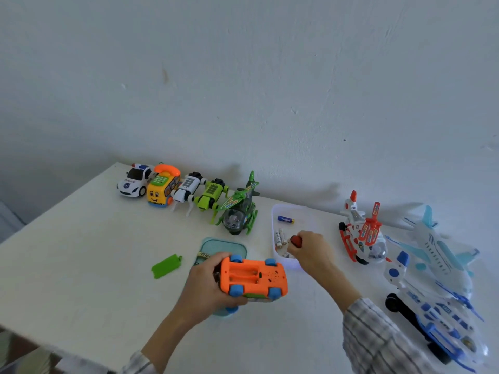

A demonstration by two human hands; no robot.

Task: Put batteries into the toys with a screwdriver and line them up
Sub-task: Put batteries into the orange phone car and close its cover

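Observation:
My left hand (205, 282) grips an orange toy car (252, 276) turned upside down, blue wheels up, its battery bay open and empty. My right hand (310, 251) is closed around a red-handled screwdriver (296, 241) over the white tray (275, 211), which holds a blue battery (285, 219) and several white batteries (279, 238). A green battery cover (166, 265) lies on the table to the left of the car.
Along the wall stand a police car (134, 180), a yellow phone bus (162, 189), a white robot dog (188, 190), a green robot dog (212, 198) and a green helicopter (241, 209). A red-white helicopter (361, 230) and blue-white planes (434, 265) sit right. A teal lid (224, 247) lies under the car.

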